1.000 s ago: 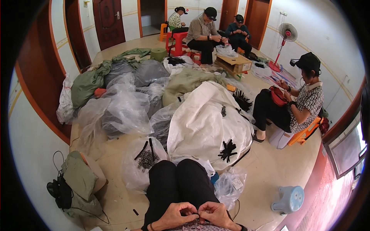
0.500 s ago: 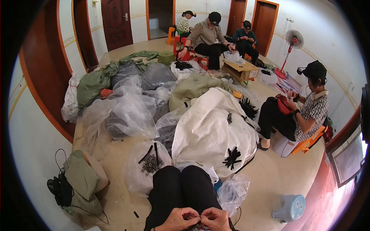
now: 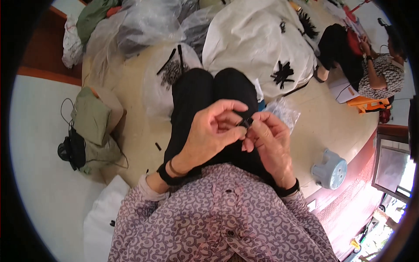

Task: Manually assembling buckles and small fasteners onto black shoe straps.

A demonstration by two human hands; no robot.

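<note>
Above my lap, my left hand (image 3: pixel 214 130) and my right hand (image 3: pixel 271 137) meet fingertip to fingertip. Between them is a small black piece (image 3: pixel 246 122), dark and partly covered by the fingers, so its exact kind does not show. The right thumb and forefinger pinch one end of it, while the left thumb and fingers close on the other. Past my knees, a clear plastic bag (image 3: pixel 152 98) holds many small metallic-looking pieces (image 3: pixel 173 75), with black strips (image 3: pixel 180 56) beside them. A bundle of black strips (image 3: pixel 283 75) lies on the white cloth (image 3: pixel 244 43).
A blue plastic stool (image 3: pixel 330 169) stands on the floor to my right. Green fabric (image 3: pixel 91 115) and a black cap-like item (image 3: pixel 72 150) are at my left. Clear bags (image 3: pixel 148 28) are piled ahead. Another person (image 3: pixel 379 72) sits at the far right, hands working on something red.
My view has tilted down, so my hands, lap and patterned shirt show more fully and the far people have left the picture. Both hands still hold the small black piece.
</note>
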